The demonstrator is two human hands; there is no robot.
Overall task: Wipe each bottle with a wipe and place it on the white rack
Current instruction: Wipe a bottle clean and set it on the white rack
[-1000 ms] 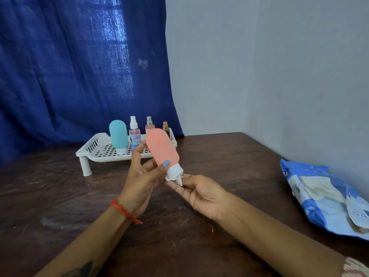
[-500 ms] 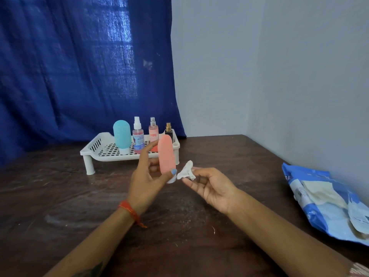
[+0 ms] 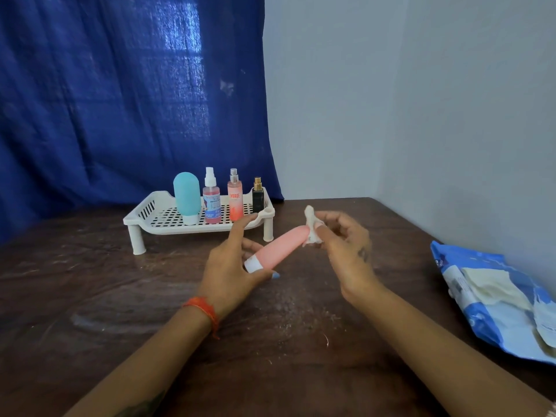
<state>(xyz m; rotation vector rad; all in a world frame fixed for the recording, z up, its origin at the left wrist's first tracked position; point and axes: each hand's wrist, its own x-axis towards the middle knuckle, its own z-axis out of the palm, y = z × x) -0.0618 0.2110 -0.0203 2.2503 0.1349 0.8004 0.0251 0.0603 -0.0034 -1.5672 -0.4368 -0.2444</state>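
We have the pink bottle [image 3: 278, 247] lying nearly level above the table [image 3: 90, 296], white cap toward us, rounded end pointing away to the right. Left hand [image 3: 231, 270] holds it near the cap end, thumb under and fingers curled round; index finger sticks out toward the rack. Right hand [image 3: 346, 248] pinches a small crumpled wipe [image 3: 311, 225] against the bottle's rounded end.

White rack [image 3: 156, 215] stands behind, well apart from our hands. Four bottles upright on it: teal bottle [image 3: 187, 195] on its cap, pink spray bottle [image 3: 211, 197], peach mist bottle [image 3: 235, 195], small dark perfume bottle [image 3: 257, 194] at the right corner.

Risks as we judge them:
- The grip sits at one end only. Pressure from the wipe at the far end could lever the bottle out of the left fingers and drop it to the table.
- The wipe is a tight wad. It may cover little surface and leave the body half done; it could also slip from the pinch.
- Free rack space lies at the front and left. Reaching in, a knuckle could knock the narrow spray bottles; they look easy to topple.
- If the bottle stands on its small cap, as the teal one does, it may tip on the perforated floor.

Blue wipes pack [image 3: 493, 302] lies at the far right on the table.
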